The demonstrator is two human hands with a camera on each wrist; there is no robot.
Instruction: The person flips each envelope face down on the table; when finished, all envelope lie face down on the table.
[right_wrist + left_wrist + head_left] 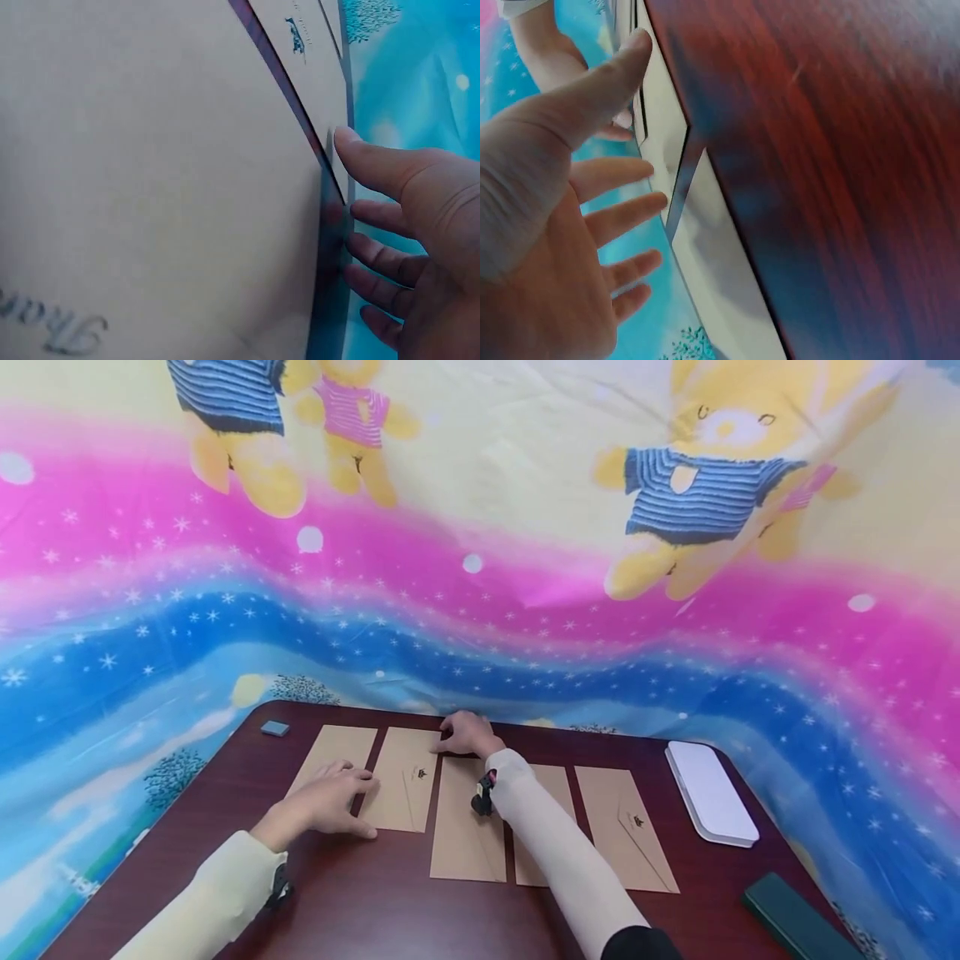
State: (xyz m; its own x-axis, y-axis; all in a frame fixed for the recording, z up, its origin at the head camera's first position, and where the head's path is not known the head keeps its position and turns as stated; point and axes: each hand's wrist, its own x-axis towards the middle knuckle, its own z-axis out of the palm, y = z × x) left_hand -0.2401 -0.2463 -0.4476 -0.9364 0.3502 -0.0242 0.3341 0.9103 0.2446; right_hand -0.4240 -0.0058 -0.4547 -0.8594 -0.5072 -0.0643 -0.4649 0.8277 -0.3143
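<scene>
Several brown paper envelopes lie in a row on the dark wooden table. My left hand hovers with spread fingers over the leftmost envelope, its thumb and fingertips along the left edge of the second envelope. In the left wrist view, the fingers of that left hand are straight and hold nothing. At the second envelope's far right corner is my right hand, loosely extended; in the right wrist view its thumb lies at that envelope's edge. Below the right wrist lies the middle envelope.
Right of the middle lie a fourth envelope, partly under the right forearm, and a fifth envelope. A white case and a dark green box sit at the right. A small blue block is at the far left corner; a printed curtain hangs behind.
</scene>
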